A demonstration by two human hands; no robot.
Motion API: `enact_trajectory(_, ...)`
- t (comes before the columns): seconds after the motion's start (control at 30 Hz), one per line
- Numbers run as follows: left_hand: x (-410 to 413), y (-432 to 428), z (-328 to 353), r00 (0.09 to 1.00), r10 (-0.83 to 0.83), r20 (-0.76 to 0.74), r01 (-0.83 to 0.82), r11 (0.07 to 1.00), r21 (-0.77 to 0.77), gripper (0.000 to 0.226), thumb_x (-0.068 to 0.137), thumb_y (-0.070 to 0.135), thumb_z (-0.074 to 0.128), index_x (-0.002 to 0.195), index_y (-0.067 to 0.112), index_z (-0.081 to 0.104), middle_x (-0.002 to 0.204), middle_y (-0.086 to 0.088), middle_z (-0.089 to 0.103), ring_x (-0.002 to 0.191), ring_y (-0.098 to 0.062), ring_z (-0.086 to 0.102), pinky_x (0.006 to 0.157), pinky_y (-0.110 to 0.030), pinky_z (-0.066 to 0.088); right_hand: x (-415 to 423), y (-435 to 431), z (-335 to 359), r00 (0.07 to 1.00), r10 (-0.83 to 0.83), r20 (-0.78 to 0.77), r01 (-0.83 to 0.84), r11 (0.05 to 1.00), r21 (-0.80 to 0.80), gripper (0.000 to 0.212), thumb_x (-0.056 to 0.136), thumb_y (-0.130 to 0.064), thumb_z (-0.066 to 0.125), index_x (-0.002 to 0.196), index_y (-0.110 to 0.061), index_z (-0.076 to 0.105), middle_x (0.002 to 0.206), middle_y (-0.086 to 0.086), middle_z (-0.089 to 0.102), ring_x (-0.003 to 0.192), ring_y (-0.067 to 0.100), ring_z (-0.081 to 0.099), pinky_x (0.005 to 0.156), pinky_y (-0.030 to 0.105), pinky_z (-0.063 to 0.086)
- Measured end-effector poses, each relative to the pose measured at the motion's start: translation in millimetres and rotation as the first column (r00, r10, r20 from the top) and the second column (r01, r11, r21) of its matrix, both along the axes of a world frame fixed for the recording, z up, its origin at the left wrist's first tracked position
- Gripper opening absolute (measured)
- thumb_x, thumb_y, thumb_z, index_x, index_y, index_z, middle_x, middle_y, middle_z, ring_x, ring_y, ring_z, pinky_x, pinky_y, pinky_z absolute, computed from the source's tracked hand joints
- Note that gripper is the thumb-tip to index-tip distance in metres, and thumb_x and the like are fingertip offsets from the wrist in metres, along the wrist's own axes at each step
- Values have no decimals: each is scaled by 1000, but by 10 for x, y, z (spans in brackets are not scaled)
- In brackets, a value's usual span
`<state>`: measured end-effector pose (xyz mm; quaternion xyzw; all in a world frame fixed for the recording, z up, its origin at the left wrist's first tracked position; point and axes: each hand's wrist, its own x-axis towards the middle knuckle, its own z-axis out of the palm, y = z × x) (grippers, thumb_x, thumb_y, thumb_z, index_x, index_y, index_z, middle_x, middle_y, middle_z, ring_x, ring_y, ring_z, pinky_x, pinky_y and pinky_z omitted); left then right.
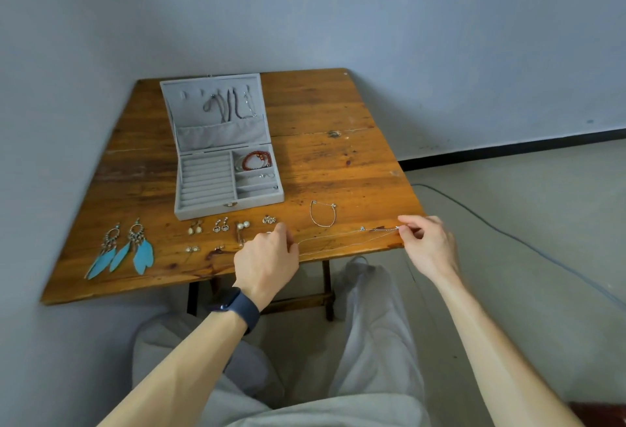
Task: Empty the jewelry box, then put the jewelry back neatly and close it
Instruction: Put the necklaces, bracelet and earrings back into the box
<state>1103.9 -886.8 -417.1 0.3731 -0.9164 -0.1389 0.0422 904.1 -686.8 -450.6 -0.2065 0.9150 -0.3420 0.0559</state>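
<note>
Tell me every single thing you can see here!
table: one, brown wood, against the wall
jewelry box: one, grey, open, on the table left of middle
chains: several, silver and dark, hanging in the box lid
bead bracelet: one, red, box's top right compartment
feather earrings: two, turquoise, table's near left
small earrings: several pairs, silver and pearl, rows before the box
thin bracelet: one, silver, right of the box
thin necklace: one, silver, along the table's near edge, between both hands
cable: one, grey, floor at right
trousers: one pair, light grey, on the legs
wristband: one, dark blue, left wrist
left hand: pinches the necklace's left end
right hand: pinches its right end
</note>
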Motion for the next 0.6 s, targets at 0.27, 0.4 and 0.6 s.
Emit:
enact_trajectory(0.27, 341, -111, 18, 993, -18, -118, 19, 1000, 4, 24, 101, 44, 47, 123, 34, 50, 88, 12, 64, 70, -8, 64, 59, -28, 59, 403, -299, 93, 980, 139, -145, -151, 986, -76, 22, 91, -18, 68, 111, -24, 72, 107, -9, 58, 85, 14, 62, 83, 28, 45)
enact_trajectory(0.4, 617, -297, -7, 981, 46, -188, -47, 999, 3, 21, 100, 43, 50, 120, 35, 55, 92, 15, 63, 75, -6, 64, 61, -27, 59, 721, -692, 158, 941, 305, -145, -323, 938, -126, 22, 91, -18, 68, 112, -25, 71, 105, -12, 60, 81, 1, 58, 77, 23, 45)
enact_trajectory(0.6, 935, -615, -82, 963, 133, -236, -141, 990, -18, 19, 97, 40, 56, 115, 35, 60, 94, 15, 63, 83, -5, 61, 63, -29, 59, 1069, -1202, 173, 873, 476, -107, -485, 871, -81, 23, 94, -23, 65, 116, -27, 68, 111, -14, 57, 90, 0, 56, 80, 15, 47)
